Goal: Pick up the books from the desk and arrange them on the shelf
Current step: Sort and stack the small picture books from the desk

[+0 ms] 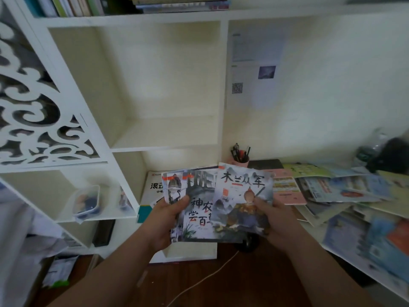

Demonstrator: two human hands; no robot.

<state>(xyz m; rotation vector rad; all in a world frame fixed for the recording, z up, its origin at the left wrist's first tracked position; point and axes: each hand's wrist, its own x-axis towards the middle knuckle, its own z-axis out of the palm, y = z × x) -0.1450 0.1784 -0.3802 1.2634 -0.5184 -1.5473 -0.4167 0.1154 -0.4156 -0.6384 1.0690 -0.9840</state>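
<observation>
**Three thin books fanned between two hands, slip risk**

Head view: three picture books are held fanned above the tabletop, approx. below the bare shelf bay. Left hand is curled round the lower-left corner, thumb on the covers; right hand pinches the top book's right edge. Risk, as judged: glossy covers, uneven fan; the middle book could slide out w/ any tilt. More books are left scattered at right.

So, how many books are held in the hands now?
3 show: the front book in the right hand, the middle book and the back book in the left hand. More may be hidden.
</observation>
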